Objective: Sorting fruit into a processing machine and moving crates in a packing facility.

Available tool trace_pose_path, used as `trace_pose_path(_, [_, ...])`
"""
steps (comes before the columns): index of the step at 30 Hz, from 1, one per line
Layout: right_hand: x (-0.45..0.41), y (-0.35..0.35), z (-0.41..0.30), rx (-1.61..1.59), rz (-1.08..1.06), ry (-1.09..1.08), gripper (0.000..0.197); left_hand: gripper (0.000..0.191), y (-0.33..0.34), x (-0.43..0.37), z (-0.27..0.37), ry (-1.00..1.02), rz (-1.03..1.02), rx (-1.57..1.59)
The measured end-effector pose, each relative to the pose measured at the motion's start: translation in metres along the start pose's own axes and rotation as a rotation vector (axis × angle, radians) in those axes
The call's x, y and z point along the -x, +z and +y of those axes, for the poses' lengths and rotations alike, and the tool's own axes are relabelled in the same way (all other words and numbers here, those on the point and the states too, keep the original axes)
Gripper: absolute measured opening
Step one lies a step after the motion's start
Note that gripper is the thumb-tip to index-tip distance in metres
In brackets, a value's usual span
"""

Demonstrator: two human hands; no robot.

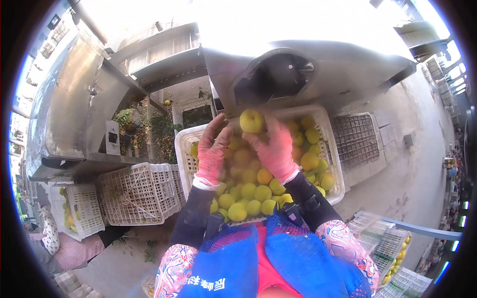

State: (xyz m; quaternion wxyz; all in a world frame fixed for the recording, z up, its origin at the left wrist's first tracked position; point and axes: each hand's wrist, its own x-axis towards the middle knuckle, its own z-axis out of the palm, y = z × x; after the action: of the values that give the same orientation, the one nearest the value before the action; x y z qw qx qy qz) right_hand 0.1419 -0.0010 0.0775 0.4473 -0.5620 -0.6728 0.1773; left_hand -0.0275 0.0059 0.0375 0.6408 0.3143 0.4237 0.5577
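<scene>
A white plastic crate [179,152] of yellow-green and orange-tinged round fruits [248,190] stands right before me. My right hand [275,147], in a pink work glove with a white cuff, grips one yellow-green fruit [252,121] above the crate's far side. Only the near face of that fruit shows; blur softens the fingers around it. My left hand [214,151], gloved alike with stained fingertips, hovers over the crate's left part. Its fingers are curved and apart, with nothing between them, just left of the held fruit.
Beyond the crate stands a metal machine [357,70] with a dark round opening [275,78]. Empty-looking white crates [128,195] are at the left, near another fruit crate [87,208] and a person in striped clothing [80,249]. A dark grid [354,139] and more fruit crates [391,249] lie right.
</scene>
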Motion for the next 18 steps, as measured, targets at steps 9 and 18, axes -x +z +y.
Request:
trace_pose_path(9, [-0.101,0.017,0.052,0.401,0.073,-0.07,0.057,0.085,-0.065,-0.052,-0.146,0.35,-0.525,-1.938])
trace_pose_path(18, [0.055,0.007,0.13,0.636,-0.98,-0.414,0.048,0.06,-0.046,-0.051,-0.193,0.279,-0.371,-2.056])
